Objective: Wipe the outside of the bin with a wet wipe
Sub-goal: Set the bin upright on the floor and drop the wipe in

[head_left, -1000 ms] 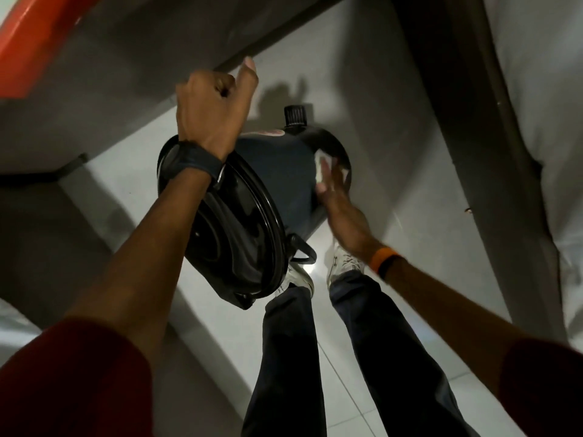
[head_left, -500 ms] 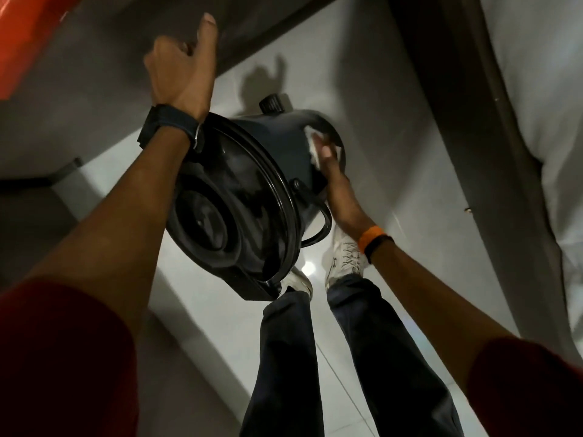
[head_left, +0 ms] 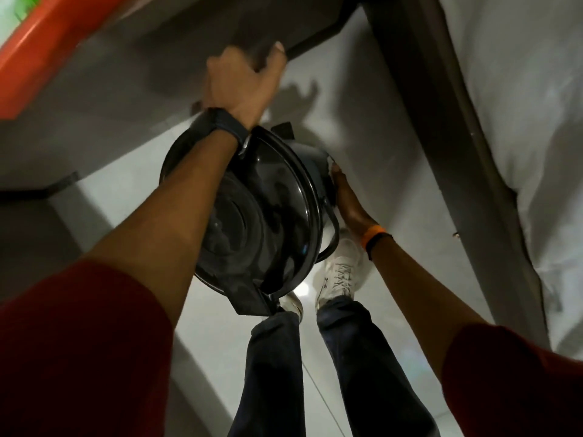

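A black round bin point(head_left: 277, 197) is held up off the floor and tilted, its glossy lid facing me and its wire handle hanging at the right. My left hand point(head_left: 243, 80) is curled at the bin's far upper edge, the forearm lying across the lid; the fingers' hold is hidden behind the hand. My right hand point(head_left: 347, 203) lies flat against the bin's right outer wall. It presses a white wet wipe point(head_left: 330, 160), of which only a corner shows past the fingertips.
My legs and white shoes point(head_left: 339, 272) stand on pale floor tiles point(head_left: 362, 121) under the bin. A dark bed frame point(head_left: 441, 121) with a white sheet runs along the right. Dark furniture and an orange object point(head_left: 41, 55) sit at the upper left.
The bin has turned so its lid faces me more squarely. My left hand has swung right above it. My right hand with the wipe has slid down the bin's right side.
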Demonstrator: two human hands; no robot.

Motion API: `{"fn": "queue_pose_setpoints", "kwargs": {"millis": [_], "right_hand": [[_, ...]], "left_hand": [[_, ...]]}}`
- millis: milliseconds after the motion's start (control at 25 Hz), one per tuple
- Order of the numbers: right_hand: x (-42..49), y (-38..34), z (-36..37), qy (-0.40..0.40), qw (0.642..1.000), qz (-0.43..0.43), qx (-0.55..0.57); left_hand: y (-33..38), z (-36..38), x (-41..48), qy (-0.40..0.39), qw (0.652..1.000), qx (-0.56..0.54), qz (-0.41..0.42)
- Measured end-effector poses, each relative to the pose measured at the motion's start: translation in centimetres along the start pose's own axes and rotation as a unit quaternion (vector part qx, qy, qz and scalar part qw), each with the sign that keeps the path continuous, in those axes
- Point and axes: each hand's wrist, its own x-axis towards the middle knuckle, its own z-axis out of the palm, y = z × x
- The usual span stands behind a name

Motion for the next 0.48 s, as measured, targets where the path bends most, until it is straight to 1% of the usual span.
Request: {"fn": "queue_pose_setpoints", "kwargs": {"millis": [40,120,160,240,280,320,400,440,480], "right_hand": [[-0.8,0.2,-0.2,-0.011,1.000,-0.003,0.026],[-2.4,0.7,-0.9,0.003,0.998,-0.004,0.061],[-2.9,0.9,-1.2,0.024,0.998,-0.008,0.064],[-3.0,1.0,-2.0,0.115,0.992,-0.003,0.057],[-2.6,1.0,-2.3,0.153,0.987,0.014,0.055],[-2.2,1.0,-2.6,0.169,0.984,0.030,0.054],[-1.4,0.8,-2.7,0.161,0.985,0.049,0.047],[-1.1,0.6,-2.7,0.155,0.986,0.054,0.031],[-1.0,0.2,-2.6,0.154,0.986,0.056,0.012]], "left_hand": [[0.9,0.8,-0.4,-0.024,0.999,0.045,0.009],[3.1,3.0,-1.7,-0.071,0.990,0.116,0.046],[4.1,4.3,-2.6,-0.091,0.982,0.148,0.071],[5.7,6.6,-4.6,-0.140,0.961,0.202,0.126],[6.0,7.3,-5.4,-0.175,0.949,0.216,0.148],[5.8,7.7,-5.9,-0.208,0.939,0.222,0.162],[5.3,7.4,-6.4,-0.250,0.929,0.213,0.172],[4.8,6.9,-6.7,-0.252,0.930,0.203,0.175],[4.1,6.2,-7.4,-0.231,0.936,0.195,0.181]]}}
